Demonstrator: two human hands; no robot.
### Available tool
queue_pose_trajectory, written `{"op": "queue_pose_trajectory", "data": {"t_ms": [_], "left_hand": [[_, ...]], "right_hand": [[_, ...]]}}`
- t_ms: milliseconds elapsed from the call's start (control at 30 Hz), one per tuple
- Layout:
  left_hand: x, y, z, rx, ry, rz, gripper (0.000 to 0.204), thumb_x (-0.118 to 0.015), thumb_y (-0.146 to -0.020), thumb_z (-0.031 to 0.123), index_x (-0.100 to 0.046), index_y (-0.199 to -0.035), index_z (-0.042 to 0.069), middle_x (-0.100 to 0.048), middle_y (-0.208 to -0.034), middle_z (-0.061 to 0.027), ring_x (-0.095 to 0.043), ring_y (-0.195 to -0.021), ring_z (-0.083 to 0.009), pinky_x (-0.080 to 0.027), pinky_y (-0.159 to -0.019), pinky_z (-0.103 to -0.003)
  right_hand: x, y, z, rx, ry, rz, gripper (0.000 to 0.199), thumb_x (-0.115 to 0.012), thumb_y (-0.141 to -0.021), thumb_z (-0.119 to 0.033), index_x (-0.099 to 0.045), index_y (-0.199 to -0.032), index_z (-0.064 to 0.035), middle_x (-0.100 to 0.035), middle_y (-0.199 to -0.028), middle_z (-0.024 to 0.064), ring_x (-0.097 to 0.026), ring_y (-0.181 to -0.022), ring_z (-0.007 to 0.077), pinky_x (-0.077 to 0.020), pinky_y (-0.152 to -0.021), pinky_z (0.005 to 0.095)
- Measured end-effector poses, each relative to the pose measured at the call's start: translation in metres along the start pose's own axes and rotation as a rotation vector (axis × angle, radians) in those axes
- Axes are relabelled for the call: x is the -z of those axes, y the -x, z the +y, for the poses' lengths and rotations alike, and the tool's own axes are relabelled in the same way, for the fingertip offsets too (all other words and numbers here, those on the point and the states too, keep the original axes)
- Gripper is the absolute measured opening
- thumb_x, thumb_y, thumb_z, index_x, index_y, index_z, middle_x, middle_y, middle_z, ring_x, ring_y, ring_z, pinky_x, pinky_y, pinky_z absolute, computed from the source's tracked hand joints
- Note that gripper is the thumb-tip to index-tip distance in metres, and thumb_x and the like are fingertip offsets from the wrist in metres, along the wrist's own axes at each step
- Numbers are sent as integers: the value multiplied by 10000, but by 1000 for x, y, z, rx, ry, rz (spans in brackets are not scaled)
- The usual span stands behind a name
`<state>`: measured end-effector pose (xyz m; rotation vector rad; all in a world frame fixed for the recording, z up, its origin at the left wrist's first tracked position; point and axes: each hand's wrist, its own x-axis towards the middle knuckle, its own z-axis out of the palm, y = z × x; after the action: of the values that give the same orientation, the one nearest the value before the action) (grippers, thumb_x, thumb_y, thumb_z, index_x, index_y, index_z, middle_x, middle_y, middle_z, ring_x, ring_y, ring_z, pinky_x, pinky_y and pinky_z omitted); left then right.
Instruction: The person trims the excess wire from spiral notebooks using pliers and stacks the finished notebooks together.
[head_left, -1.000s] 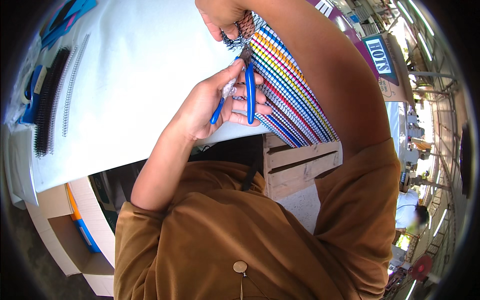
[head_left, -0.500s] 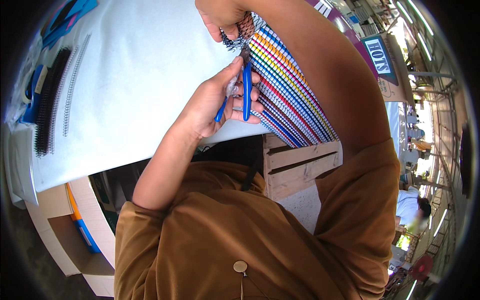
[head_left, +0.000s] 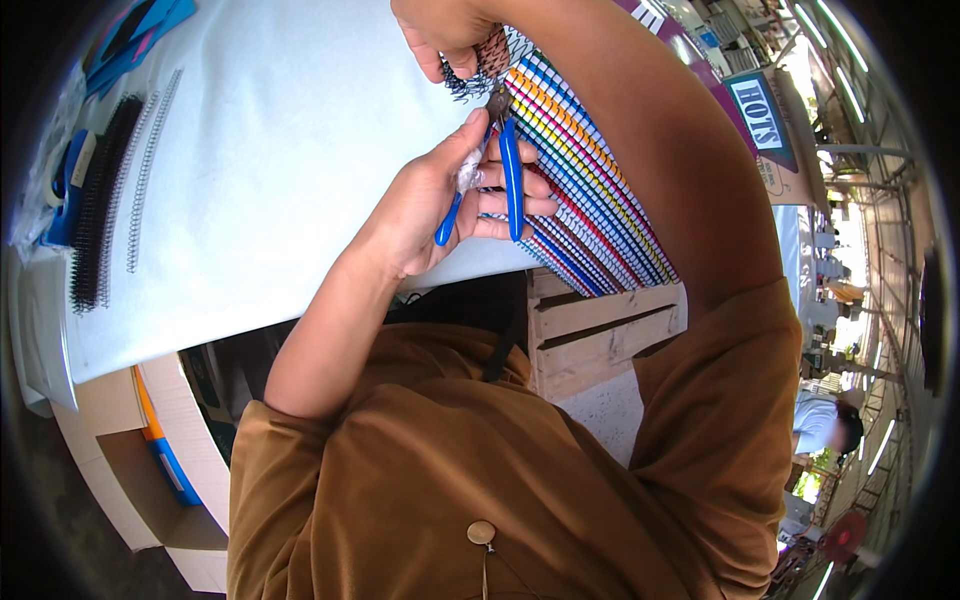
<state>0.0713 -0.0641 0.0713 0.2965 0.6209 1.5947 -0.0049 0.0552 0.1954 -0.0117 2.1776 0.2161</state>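
My left hand (head_left: 435,205) grips blue-handled cutting pliers (head_left: 511,175), jaws pointing up at the end of a dark wire spiral (head_left: 478,68). My right hand (head_left: 448,35) pinches that spiral end at the top of the view, the forearm crossing down the right side. Under both hands lies a fanned row of spiral-bound books with many-coloured edges (head_left: 595,205) on a white table (head_left: 260,150).
Loose black binding coils (head_left: 95,215) and a thin silver coil (head_left: 150,170) lie at the table's left, with blue items (head_left: 140,35) beyond. A wooden crate (head_left: 600,335) stands below the table edge. Another person (head_left: 825,425) sits far right.
The left hand has shifted the pliers slightly, closing their jaws in on the spiral end. The right hand keeps its pinch in the same place.
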Motion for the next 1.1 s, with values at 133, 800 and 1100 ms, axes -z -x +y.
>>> {"op": "queue_pose_trajectory", "data": {"t_ms": [133,800,1100], "left_hand": [[19,-5,-3,6,107,-194,527,-295,-963,517,-513,-967,38,-495,-700,-38,-497,-577,-162,-490,-542,-318],[3,-2,1,-62,-28,-36,599,-298,-956,529,-506,-1095,-16,-599,-817,-124,-650,-795,-260,-553,-711,-367],[-7,5,-2,-62,-96,-52,597,-279,-960,527,-503,-1109,-6,-614,-841,-139,-648,-828,-274,-536,-736,-376]], "right_hand": [[0,-5,4,-12,-47,-9,351,-658,-719,18,-691,-1050,-93,-685,-989,72,-624,-831,231,-493,-695,366],[1,0,6,33,28,10,351,-664,-716,3,-695,-1047,-110,-688,-994,66,-630,-801,215,-496,-666,368],[5,8,14,-5,-104,-28,312,-666,-698,-20,-694,-1000,-92,-687,-950,91,-635,-784,220,-495,-676,348]]}}
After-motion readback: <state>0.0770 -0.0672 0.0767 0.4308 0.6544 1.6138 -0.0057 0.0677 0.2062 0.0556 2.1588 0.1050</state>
